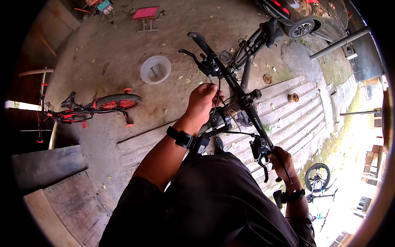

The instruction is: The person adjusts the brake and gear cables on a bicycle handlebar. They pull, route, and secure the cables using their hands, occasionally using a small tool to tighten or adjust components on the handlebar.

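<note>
Before me stands a bicycle with a black flat handlebar (233, 84) running from upper left to lower right. My left hand (202, 102) is closed, its fingers pinched on a thin black cable (218, 95) just below the left brake lever (190, 54). Toward the other end, my right hand (284, 164) is wrapped round the handlebar, beside the right brake lever (263, 169). The stem clamp (249, 99) sits mid-bar, and the black saddle (270, 33) is at the far end of the frame. Cables hang in loops between the levers; the front wheel is mostly hidden.
A red and black bicycle (119, 103) stands at left, near a white tub (155, 69). Further off are a pink-topped stool (146, 13) and a parked car (298, 20). A small can (293, 97) is on the slatted concrete; another bicycle's wheel (317, 177) shows at right.
</note>
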`<state>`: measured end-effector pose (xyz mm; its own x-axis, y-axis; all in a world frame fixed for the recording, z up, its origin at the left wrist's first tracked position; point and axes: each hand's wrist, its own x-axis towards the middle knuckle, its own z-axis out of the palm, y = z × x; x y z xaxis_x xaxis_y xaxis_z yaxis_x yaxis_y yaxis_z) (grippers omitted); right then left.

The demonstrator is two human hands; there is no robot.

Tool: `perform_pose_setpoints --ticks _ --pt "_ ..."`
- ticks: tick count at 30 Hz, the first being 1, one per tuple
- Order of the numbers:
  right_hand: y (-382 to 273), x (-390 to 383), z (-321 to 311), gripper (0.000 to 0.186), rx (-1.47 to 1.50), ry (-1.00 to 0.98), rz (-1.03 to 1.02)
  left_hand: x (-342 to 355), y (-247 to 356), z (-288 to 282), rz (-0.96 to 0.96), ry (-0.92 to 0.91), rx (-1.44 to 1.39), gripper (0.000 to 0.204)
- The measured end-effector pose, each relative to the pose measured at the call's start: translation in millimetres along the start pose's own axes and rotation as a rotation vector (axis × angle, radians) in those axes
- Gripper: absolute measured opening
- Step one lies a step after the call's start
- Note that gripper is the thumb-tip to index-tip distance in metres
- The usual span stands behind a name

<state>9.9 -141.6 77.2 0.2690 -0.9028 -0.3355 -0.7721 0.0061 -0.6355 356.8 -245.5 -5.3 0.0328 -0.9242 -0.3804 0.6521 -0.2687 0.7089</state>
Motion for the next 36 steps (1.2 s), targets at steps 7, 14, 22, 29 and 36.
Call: perform_pose_setpoints --ticks 7,14,22,29,36 --pt "5 2 -3 0.017 0.001 -0.002 -0.006 -8 10 -11 0.065 0.015 0.07 0.011" --pt "2 2 -5 0.02 0.018 -0.02 0.02 -4 16 -13 0.084 0.044 0.082 0.012" --pt "3 1 -6 0.02 0.044 -0.03 0.065 4 11 -20 0.102 0.059 0.165 0.014" --pt "21 1 -3 0.02 0.028 -0.013 0.01 20 25 -23 0.166 0.187 0.103 0.022" --pt "8 2 -8 0.019 0.037 -0.039 0.055 56 65 -28 0.171 0.2 0.015 0.028"
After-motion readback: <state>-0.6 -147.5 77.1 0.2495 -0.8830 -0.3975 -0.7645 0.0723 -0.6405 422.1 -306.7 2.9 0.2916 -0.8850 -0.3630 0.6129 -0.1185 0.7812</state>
